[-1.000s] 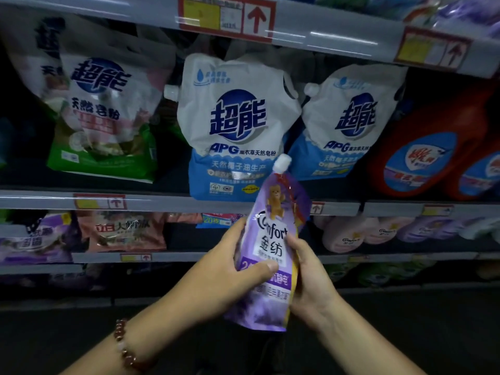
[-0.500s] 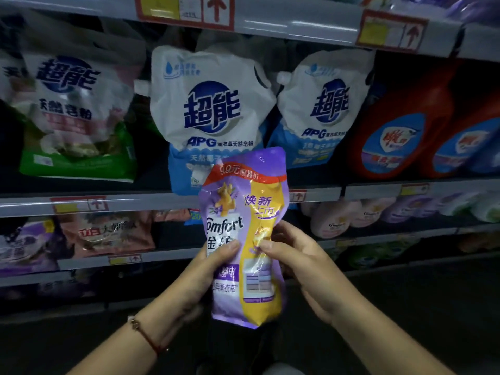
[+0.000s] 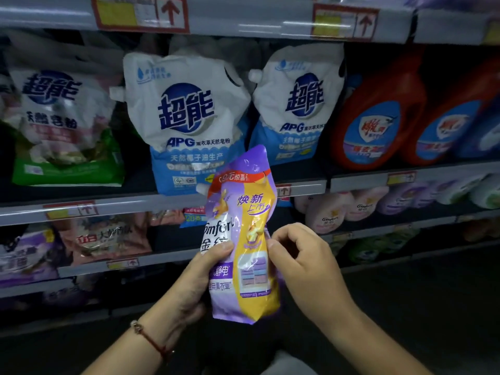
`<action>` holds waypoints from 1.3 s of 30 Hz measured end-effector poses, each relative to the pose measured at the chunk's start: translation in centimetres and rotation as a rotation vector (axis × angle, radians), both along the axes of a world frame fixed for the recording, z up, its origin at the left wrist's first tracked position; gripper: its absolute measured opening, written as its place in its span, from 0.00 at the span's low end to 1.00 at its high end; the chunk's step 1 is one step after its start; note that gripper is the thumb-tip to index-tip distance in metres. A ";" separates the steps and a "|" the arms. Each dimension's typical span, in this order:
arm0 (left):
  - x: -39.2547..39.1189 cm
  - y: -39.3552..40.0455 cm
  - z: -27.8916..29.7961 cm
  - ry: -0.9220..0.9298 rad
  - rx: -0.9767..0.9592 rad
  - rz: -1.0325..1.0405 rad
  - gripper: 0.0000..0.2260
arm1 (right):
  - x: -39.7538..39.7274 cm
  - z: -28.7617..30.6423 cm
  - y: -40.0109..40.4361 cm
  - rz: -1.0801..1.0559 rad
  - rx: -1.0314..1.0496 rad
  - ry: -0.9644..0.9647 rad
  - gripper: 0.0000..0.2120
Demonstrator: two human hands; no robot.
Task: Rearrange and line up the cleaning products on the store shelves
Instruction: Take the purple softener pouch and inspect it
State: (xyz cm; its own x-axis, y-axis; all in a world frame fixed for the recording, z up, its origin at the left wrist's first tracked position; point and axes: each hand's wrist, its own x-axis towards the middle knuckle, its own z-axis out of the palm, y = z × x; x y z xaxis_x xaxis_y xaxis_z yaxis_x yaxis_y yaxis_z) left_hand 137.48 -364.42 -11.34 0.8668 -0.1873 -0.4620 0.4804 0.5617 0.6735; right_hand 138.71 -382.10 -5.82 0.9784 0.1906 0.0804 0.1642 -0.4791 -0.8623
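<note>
Both hands have this purple Comfort pouch (image 3: 243, 239) up before the middle shelf's front edge (image 3: 108, 205), left hand (image 3: 197, 280) gripping, right hand (image 3: 300, 261) pinching its side; looks soft and sloshy, so I'd support low.

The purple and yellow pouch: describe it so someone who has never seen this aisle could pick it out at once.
Start at the shelf rail under the white and blue detergent bags. In front of it, the purple and yellow pouch is held upright by the left hand and right hand. It alone is off the shelves.
</note>
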 end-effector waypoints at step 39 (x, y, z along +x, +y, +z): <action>29.2 -19.2 33.5 -1.084 1.029 0.584 0.29 | 30.7 29.2 -15.4 0.001 0.225 -0.457 0.05</action>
